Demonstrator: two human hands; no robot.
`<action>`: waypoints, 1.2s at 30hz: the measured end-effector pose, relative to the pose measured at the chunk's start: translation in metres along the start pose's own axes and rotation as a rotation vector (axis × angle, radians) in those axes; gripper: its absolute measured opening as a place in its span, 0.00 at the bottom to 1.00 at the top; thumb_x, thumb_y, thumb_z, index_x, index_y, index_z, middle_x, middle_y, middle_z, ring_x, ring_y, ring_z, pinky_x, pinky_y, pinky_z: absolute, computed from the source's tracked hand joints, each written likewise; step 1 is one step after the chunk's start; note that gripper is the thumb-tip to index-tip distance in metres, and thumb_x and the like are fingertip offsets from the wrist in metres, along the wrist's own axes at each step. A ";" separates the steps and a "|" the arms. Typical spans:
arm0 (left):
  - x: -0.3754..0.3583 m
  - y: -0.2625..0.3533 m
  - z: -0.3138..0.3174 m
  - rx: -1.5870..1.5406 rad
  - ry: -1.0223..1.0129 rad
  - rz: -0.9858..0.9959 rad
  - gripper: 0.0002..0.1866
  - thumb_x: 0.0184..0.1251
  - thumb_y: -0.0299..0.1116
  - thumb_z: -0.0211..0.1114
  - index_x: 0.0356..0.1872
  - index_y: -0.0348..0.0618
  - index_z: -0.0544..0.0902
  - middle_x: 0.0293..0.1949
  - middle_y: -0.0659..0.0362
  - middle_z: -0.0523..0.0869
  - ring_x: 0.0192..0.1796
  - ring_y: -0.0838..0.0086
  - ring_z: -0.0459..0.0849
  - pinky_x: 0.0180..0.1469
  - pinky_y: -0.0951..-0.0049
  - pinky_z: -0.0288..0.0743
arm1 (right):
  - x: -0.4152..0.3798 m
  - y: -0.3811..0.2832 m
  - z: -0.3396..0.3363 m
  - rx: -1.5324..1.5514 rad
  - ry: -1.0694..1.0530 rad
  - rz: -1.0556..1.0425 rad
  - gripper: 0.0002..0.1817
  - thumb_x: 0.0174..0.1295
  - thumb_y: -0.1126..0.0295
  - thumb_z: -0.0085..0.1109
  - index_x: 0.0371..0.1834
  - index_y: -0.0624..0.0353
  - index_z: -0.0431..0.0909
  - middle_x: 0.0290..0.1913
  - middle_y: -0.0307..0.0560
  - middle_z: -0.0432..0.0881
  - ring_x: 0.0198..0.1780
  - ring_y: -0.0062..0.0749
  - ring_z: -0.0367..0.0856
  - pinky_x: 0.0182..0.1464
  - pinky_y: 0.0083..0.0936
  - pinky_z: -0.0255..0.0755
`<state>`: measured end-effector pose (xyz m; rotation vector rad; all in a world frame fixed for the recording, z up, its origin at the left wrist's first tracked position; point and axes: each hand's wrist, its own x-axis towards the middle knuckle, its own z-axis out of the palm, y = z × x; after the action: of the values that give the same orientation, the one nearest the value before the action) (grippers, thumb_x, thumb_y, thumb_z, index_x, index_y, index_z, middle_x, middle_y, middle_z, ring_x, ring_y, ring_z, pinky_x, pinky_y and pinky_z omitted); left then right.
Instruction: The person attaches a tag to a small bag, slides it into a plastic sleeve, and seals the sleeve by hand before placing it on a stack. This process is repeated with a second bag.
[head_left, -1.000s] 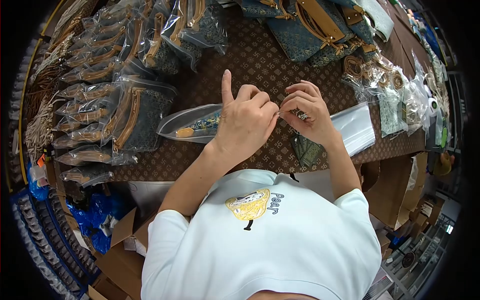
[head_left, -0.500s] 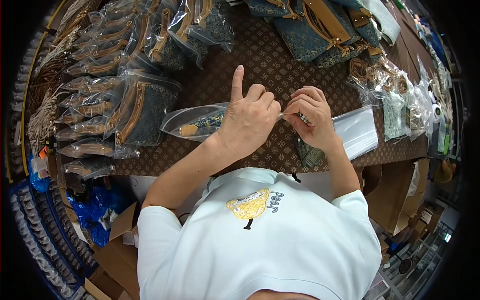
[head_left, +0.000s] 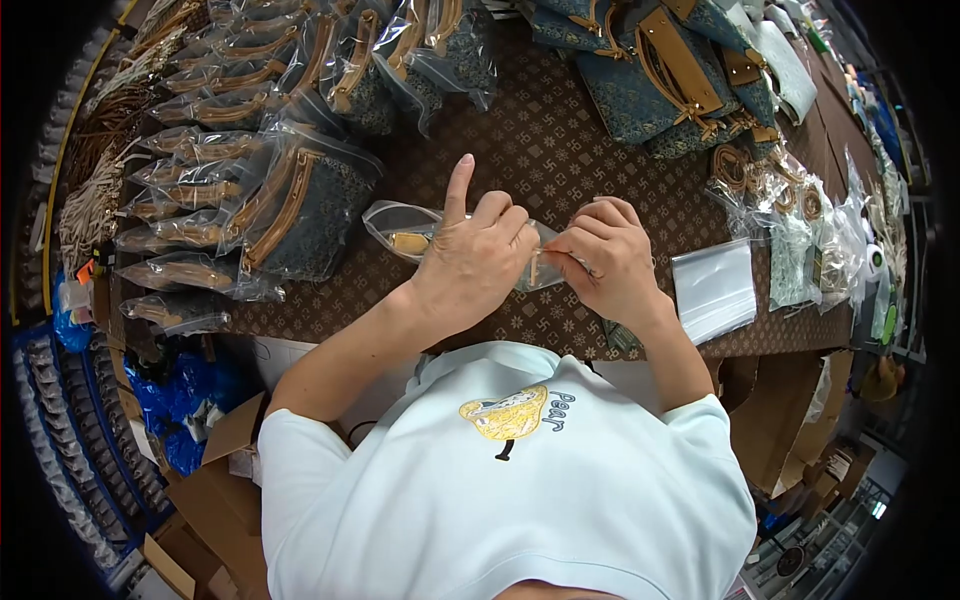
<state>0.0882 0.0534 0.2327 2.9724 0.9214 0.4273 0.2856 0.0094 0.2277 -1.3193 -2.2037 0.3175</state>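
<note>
A clear plastic bag (head_left: 382,215) lies across the table before me, holding a narrow item with a tan end (head_left: 408,242). My left hand (head_left: 475,262) covers the middle of the bag, index finger raised and the other fingers curled over the plastic. Close on its right, my right hand (head_left: 608,258) pinches the bag's right end between thumb and fingers. Clear plastic shows in the gap between both hands. My left hand hides most of the item inside. Beside my right wrist lies a stack of flat clear bags (head_left: 714,290).
Several bagged blue handbags with tan handles (head_left: 310,215) stand in rows at left. Unbagged blue handbags (head_left: 650,85) pile up at the back right. Coiled tan straps (head_left: 730,168) lie in plastic at right. Below the table are cardboard boxes (head_left: 785,410).
The view has shifted slightly. The bag has moved right, and its patterned contents are now mostly covered by my left hand. More plastic shows between my hands, and the right hand has shifted left.
</note>
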 end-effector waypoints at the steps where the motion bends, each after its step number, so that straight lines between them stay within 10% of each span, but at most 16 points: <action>1: -0.003 -0.003 -0.001 -0.011 0.012 0.029 0.05 0.61 0.32 0.61 0.27 0.44 0.77 0.32 0.63 0.77 0.48 0.70 0.75 0.71 0.40 0.38 | 0.001 -0.002 0.002 -0.002 0.036 -0.026 0.06 0.48 0.71 0.68 0.26 0.53 0.79 0.28 0.37 0.80 0.38 0.35 0.78 0.52 0.34 0.68; 16: -0.039 -0.063 -0.025 0.093 0.109 0.008 0.04 0.57 0.33 0.65 0.28 0.55 0.77 0.33 0.68 0.74 0.53 0.74 0.71 0.70 0.59 0.43 | -0.021 -0.003 -0.003 0.169 0.021 0.108 0.08 0.47 0.75 0.69 0.24 0.59 0.76 0.25 0.44 0.78 0.32 0.38 0.75 0.38 0.31 0.70; 20: -0.048 -0.061 -0.020 -0.078 0.236 -0.132 0.06 0.61 0.35 0.64 0.37 0.52 0.77 0.53 0.62 0.75 0.62 0.71 0.67 0.71 0.59 0.42 | -0.027 0.000 -0.006 0.560 -0.145 0.050 0.10 0.50 0.68 0.71 0.24 0.58 0.77 0.29 0.42 0.81 0.42 0.38 0.77 0.49 0.30 0.69; 24: -0.084 -0.038 0.047 -0.822 0.762 -0.548 0.31 0.74 0.52 0.46 0.68 0.40 0.61 0.75 0.50 0.48 0.76 0.61 0.48 0.74 0.59 0.39 | -0.028 0.035 0.042 1.036 0.042 0.367 0.25 0.68 0.49 0.50 0.54 0.61 0.74 0.58 0.49 0.75 0.66 0.37 0.67 0.67 0.35 0.58; 28: -0.075 0.007 0.071 -0.887 0.674 -0.581 0.33 0.75 0.52 0.42 0.70 0.37 0.52 0.75 0.49 0.44 0.76 0.59 0.44 0.75 0.59 0.37 | -0.021 0.039 0.127 1.653 -0.269 1.039 0.38 0.70 0.39 0.34 0.73 0.56 0.56 0.70 0.47 0.64 0.69 0.32 0.63 0.69 0.30 0.57; 33: -0.067 0.039 0.080 -0.979 0.499 -0.662 0.38 0.76 0.52 0.37 0.73 0.32 0.38 0.76 0.46 0.37 0.77 0.56 0.37 0.75 0.61 0.33 | 0.007 -0.009 0.101 1.644 -0.357 0.757 0.43 0.68 0.35 0.32 0.77 0.54 0.44 0.73 0.47 0.55 0.72 0.33 0.56 0.70 0.28 0.55; 36: -0.061 0.038 0.078 -0.836 0.528 -0.601 0.35 0.76 0.47 0.37 0.73 0.31 0.41 0.75 0.44 0.39 0.77 0.52 0.35 0.74 0.56 0.28 | 0.006 -0.023 0.091 1.157 -0.348 0.294 0.49 0.64 0.33 0.39 0.77 0.55 0.37 0.77 0.55 0.37 0.78 0.45 0.33 0.74 0.42 0.41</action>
<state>0.0809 -0.0060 0.1447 1.7572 1.1993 1.2133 0.2151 0.0104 0.1656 -0.8963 -1.5088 1.7124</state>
